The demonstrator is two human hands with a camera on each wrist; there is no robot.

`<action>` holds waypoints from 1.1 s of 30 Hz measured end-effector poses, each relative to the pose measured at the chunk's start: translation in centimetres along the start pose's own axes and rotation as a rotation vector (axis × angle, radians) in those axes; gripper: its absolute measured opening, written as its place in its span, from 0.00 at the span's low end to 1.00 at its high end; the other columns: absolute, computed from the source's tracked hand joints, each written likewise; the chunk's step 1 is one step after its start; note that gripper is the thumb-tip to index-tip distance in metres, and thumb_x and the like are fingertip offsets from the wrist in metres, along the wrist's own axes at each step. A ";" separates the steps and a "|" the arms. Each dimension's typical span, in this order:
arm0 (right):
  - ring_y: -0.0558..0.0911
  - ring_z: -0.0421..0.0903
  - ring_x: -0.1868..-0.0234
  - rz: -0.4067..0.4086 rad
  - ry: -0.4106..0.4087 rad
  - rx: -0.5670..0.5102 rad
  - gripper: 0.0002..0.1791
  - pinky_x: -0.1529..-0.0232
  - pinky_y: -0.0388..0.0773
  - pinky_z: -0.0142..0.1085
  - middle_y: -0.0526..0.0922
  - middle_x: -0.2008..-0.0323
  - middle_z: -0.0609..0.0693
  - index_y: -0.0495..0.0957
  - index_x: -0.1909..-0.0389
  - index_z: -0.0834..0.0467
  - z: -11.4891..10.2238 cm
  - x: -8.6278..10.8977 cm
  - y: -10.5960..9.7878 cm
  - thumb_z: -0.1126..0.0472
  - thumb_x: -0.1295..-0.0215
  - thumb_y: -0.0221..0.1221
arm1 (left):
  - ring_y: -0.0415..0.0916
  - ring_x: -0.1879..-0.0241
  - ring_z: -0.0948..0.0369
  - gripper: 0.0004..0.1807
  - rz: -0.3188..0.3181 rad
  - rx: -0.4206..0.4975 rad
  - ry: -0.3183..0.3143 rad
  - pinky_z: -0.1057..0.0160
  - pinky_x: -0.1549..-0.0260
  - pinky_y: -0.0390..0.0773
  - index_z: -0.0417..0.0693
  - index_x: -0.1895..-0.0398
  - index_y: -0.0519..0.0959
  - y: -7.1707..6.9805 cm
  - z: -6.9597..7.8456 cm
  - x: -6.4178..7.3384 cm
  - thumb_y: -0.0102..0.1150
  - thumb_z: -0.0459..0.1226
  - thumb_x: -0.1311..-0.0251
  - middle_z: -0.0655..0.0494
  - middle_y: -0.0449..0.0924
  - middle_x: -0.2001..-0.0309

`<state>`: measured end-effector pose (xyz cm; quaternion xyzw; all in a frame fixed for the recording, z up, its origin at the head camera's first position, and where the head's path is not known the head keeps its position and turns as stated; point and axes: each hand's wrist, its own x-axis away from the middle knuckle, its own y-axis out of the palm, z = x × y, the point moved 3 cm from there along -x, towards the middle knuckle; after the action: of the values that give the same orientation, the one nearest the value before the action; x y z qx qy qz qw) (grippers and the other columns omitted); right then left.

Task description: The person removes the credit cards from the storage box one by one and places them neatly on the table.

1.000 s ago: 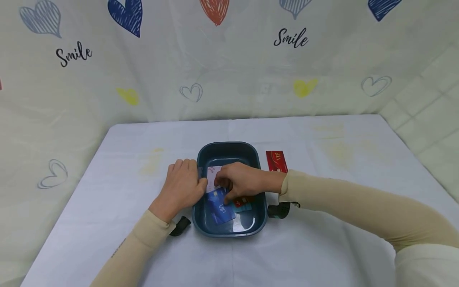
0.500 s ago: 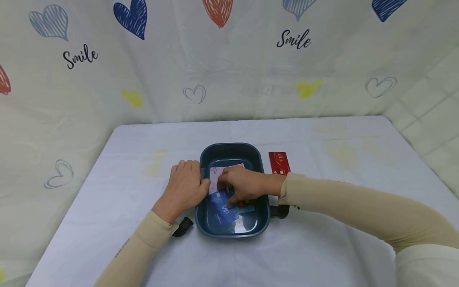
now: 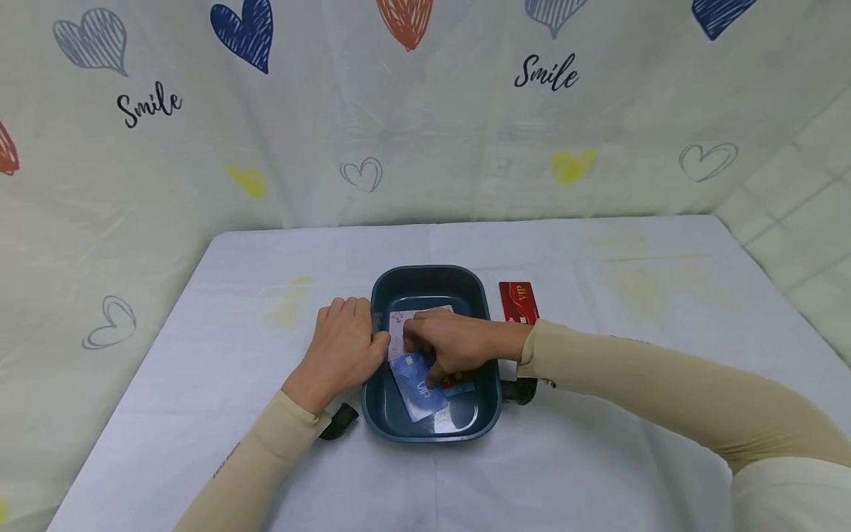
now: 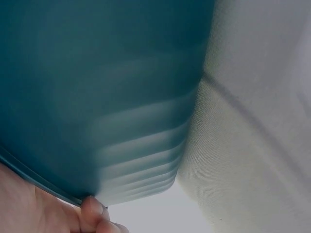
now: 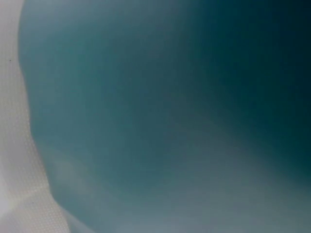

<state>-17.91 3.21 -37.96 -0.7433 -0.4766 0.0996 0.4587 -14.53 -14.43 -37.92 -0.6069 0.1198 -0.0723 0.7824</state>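
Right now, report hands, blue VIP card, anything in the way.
Left hand gripping tub rim. Right hand inside tub, touching blue VIP card; pinch hidden. Right hand partly covers pink-patterned card.

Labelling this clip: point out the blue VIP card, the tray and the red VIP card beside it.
Blue VIP card [image 3: 415,389], head view, printed face.
Tray [image 3: 428,284], head view, far inner wall.
Red VIP card [image 3: 518,302], head view, uncovered face.

A blurred, smooth blue-green surface [image 5: 131,107] fills most of the right wrist view, darkening almost to black at the upper right and paling to grey along the bottom. Off-white woven cloth [image 5: 14,126] runs down the left edge, creased near the lower corner.
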 end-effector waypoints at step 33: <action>0.85 0.39 0.56 0.060 -0.145 -0.206 0.20 0.53 0.85 0.31 0.85 0.49 0.50 0.78 0.46 0.52 0.3 0.9 -0.6 0.64 0.38 0.70 | 0.63 0.64 0.51 0.13 0.010 0.007 -0.008 0.52 0.58 0.63 0.41 0.68 0.71 0.1 0.0 0.0 0.52 0.43 0.35 0.50 0.68 0.71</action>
<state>-17.95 4.18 -37.41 -0.7913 -0.4938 0.1170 0.3410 -14.58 -14.44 -38.00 -0.6039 0.1195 -0.0665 0.7853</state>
